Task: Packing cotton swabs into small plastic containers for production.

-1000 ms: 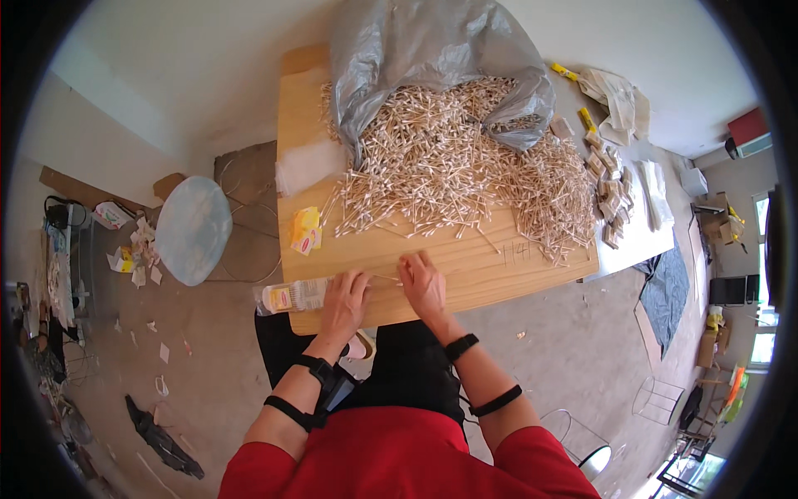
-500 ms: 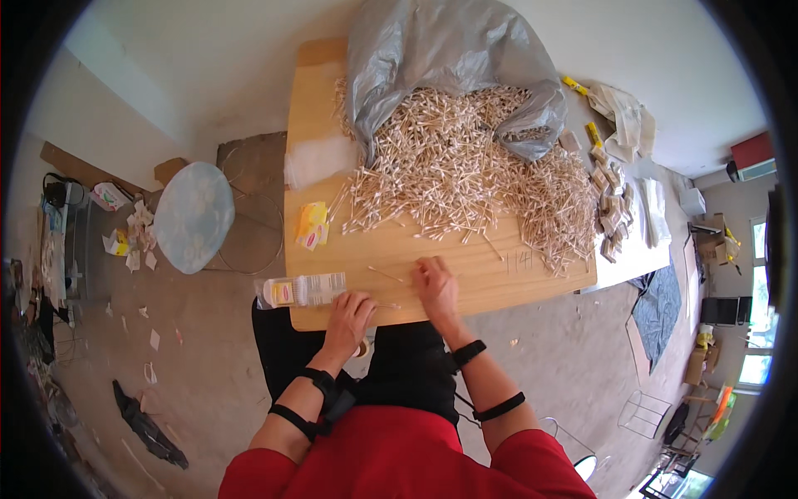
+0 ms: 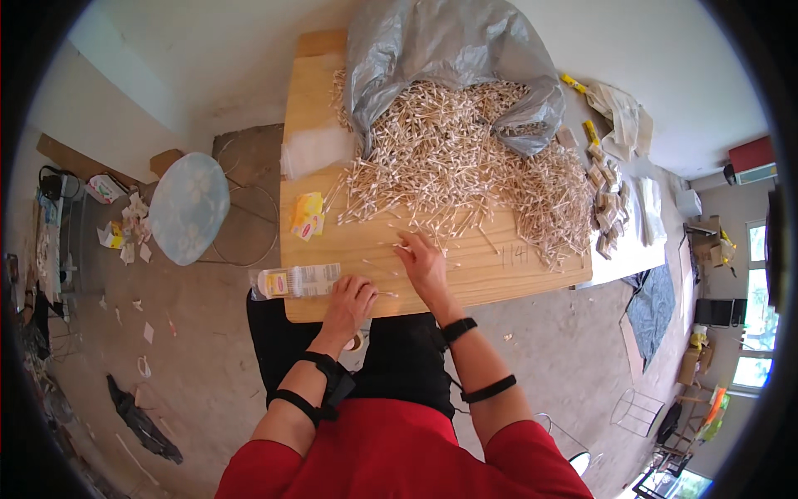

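Cotton swabs (image 3: pixel 440 166) lie in a big heap on the wooden table (image 3: pixel 490 279), spilling from a grey plastic bag (image 3: pixel 453 41). My left hand (image 3: pixel 351 301) rests curled at the front edge, with a swab (image 3: pixel 385 293) sticking out beside its thumb. Just in front of the heap, my right hand (image 3: pixel 424 264) pinches a cotton swab whose white tip shows at the fingertips. A few loose swabs lie between the hands. Left of my left hand is a clear packet of swabs (image 3: pixel 299 281) with a yellow-and-white label.
Yellow printed cards (image 3: pixel 307 214) and a stack of thin clear bags (image 3: pixel 316 153) sit at the table's left. Bundled swabs (image 3: pixel 609 200) lie on a white surface to the right. A round pale stool (image 3: pixel 189 208) stands left.
My right hand has moved forward and slightly left, closer to the heap. My left hand stays at the table's front edge beside the packet. The whole view has shifted a little.
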Available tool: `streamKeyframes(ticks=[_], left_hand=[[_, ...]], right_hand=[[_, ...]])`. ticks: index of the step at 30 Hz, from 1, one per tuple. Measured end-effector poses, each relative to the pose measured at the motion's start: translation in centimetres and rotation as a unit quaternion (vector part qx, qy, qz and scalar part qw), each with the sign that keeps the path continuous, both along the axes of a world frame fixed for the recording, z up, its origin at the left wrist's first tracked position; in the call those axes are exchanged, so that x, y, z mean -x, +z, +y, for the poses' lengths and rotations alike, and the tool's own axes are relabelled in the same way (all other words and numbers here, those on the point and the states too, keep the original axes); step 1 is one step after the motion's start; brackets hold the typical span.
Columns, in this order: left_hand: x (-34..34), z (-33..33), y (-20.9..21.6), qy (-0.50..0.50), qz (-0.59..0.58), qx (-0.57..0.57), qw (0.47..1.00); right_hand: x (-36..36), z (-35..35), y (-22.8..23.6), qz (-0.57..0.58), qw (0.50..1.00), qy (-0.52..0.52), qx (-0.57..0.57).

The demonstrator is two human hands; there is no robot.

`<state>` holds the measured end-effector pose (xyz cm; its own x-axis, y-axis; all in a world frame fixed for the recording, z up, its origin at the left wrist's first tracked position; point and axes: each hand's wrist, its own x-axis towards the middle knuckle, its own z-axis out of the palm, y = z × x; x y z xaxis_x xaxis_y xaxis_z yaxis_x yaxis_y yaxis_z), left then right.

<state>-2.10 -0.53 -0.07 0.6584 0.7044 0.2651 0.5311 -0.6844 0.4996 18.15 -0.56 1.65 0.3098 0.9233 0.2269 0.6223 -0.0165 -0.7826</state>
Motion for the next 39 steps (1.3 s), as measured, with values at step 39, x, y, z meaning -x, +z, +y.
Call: streamKeyframes(ticks=[39], left_hand=[[-0.4, -0.3, 0.1, 0.011, 0.007, -0.048, 0.999]], right_hand=[[2.7, -4.2, -1.9, -0.121, 0.988, 0.078, 0.053]])
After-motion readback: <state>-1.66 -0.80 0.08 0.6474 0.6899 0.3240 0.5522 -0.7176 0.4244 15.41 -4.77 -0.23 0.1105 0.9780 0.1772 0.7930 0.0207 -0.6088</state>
